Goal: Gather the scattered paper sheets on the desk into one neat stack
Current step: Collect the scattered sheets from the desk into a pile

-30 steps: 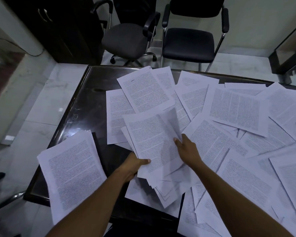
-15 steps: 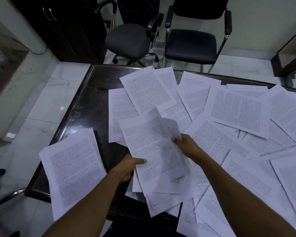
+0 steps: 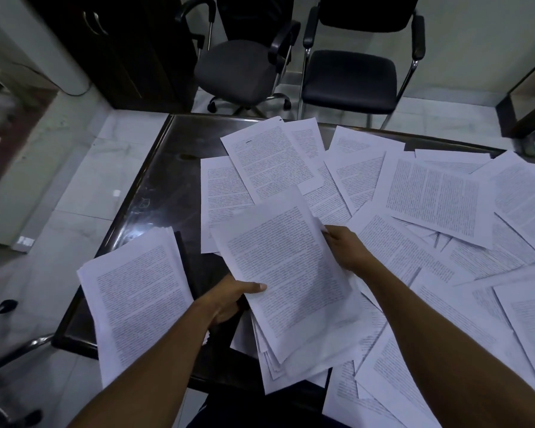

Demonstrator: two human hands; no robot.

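Observation:
Both my hands hold a loose bundle of printed sheets [image 3: 284, 273] over the near middle of the dark desk [image 3: 155, 193]. My left hand [image 3: 229, 301] grips its lower left edge, thumb on top. My right hand [image 3: 343, 248] pinches its upper right edge. The bundle's lower sheets fan out unevenly. A separate stack of sheets [image 3: 136, 301] lies at the desk's near left corner, overhanging the edge. Several scattered sheets [image 3: 430, 196] cover the desk's middle and right side, overlapping one another.
Two black chairs [image 3: 346, 72] stand beyond the desk's far edge, and a dark cabinet [image 3: 121, 47] is at the far left. White tiled floor [image 3: 59, 180] lies left of the desk. A chair's metal arm [image 3: 0, 310] shows at the near left.
The bundle has been lifted and shifted slightly left, with its top sheet flattened onto it. My right hand moved from the bundle's middle to its upper right edge.

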